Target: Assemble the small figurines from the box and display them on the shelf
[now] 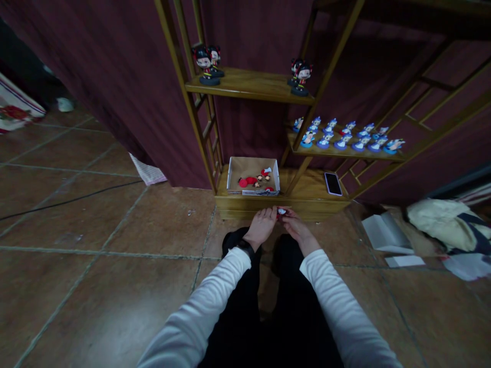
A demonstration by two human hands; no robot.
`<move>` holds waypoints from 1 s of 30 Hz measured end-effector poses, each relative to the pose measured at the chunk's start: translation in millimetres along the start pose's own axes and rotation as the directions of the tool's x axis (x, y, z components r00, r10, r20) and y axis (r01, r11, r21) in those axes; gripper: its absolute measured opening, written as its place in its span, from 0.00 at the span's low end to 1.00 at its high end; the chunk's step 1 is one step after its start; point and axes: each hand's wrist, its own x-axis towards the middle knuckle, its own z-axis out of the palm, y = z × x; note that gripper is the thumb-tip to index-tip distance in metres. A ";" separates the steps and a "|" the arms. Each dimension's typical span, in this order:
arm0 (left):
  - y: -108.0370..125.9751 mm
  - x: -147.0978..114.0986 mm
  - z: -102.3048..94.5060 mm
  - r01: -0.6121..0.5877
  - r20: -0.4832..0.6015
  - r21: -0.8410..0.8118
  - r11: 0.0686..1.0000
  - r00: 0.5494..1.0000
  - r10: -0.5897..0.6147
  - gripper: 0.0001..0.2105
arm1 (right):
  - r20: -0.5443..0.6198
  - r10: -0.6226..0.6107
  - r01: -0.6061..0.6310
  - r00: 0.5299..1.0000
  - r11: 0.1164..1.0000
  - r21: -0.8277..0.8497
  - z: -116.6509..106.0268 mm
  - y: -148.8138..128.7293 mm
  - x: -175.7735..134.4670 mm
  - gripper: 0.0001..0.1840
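Observation:
My left hand [264,223] and my right hand [296,226] meet in front of the low shelf, fingers closed round a small red-and-white figurine [282,211]. Most of it is hidden by the fingers. Just beyond them, a shallow open cardboard box [241,169] rests on the bottom shelf. Inside lie red round bases [243,182], small dark-haired figurine pieces [257,185] and another red-and-white piece [266,171].
Dark-haired figurines [209,65] stand in pairs at both ends of the upper shelf [253,84]. Several blue-and-white figurines [344,141] fill the right shelf. A phone [332,184] lies on the bottom shelf. An open white box [387,232] sits on the floor at right; a cable [76,197] crosses the left.

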 end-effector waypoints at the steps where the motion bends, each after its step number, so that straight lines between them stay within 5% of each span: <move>1: 0.0 -0.1 0.0 0.008 -0.008 -0.034 0.999 1.000 -0.009 0.21 | -0.003 0.000 0.000 1.000 1.000 0.001 -0.5 0.4 0.2 0.19; 5: -2.3 0.6 0.9 0.072 -0.026 -0.253 0.965 0.996 -0.081 0.21 | -0.012 0.019 -0.019 1.000 1.000 -0.011 -2.0 1.4 0.5 0.19; 8: -8.8 5.2 4.9 0.161 -0.014 -0.538 0.827 0.980 -0.200 0.18 | 0.003 0.039 -0.039 0.999 0.999 0.019 -0.4 0.4 -0.1 0.19; 12: -20.5 14.6 12.3 0.322 0.175 -0.872 0.368 0.908 -0.381 0.12 | 0.021 0.061 -0.061 0.998 0.997 0.038 5.3 -2.1 -1.2 0.19; 15: -27.5 17.8 14.2 0.386 0.347 -0.922 0.034 0.861 -0.371 0.10 | 0.025 0.044 -0.046 0.999 0.997 0.063 9.4 -2.8 -2.0 0.19; 17: -30.9 17.3 13.2 0.412 0.414 -0.907 -0.086 0.838 -0.354 0.10 | 0.025 0.032 -0.033 0.999 0.996 0.079 11.4 -2.4 -2.3 0.19; 23: -35.3 14.6 8.5 0.429 0.492 -0.871 -0.241 0.769 -0.408 0.11 | -0.002 0.013 -0.013 1.000 0.993 0.118 14.4 0.9 -0.1 0.16; 30: -31.6 13.4 3.9 0.434 0.493 -0.870 -0.235 0.763 -0.417 0.13 | -0.065 -0.001 0.010 0.998 0.989 0.149 12.9 2.9 3.6 0.12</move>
